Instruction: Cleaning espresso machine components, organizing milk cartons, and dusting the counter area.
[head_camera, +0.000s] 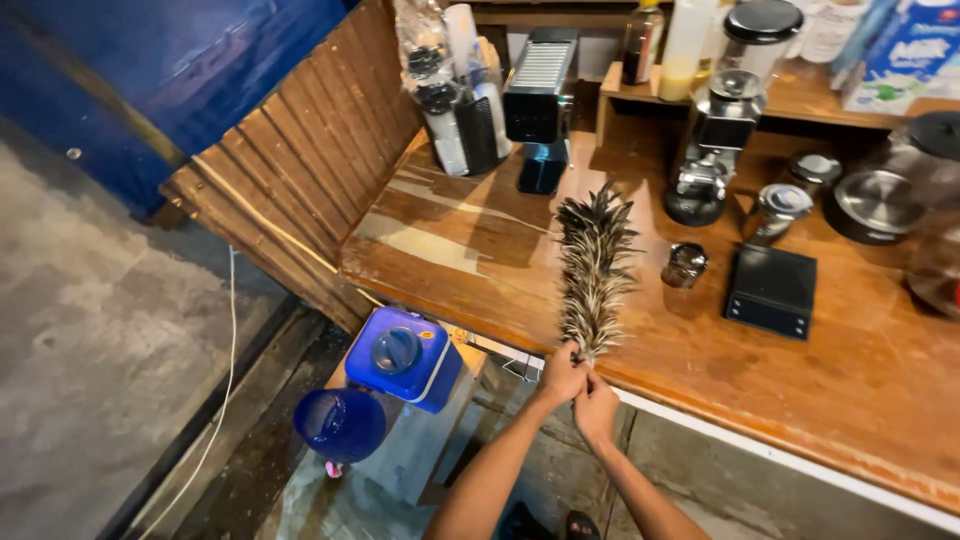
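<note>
Both hands meet at the counter's near edge: the left hand (560, 378) and the right hand (596, 403) are closed tight, side by side, around the handle of a feather duster (594, 270). Its brown-and-white plume lies over the wooden counter (850, 400), pointing away from the person. Below to the left stands a blue water container (405, 357). Just right of the plume sit a small glass jar (685, 265) and a black scale (771, 291). Farther back stands a coffee grinder (720, 120).
</note>
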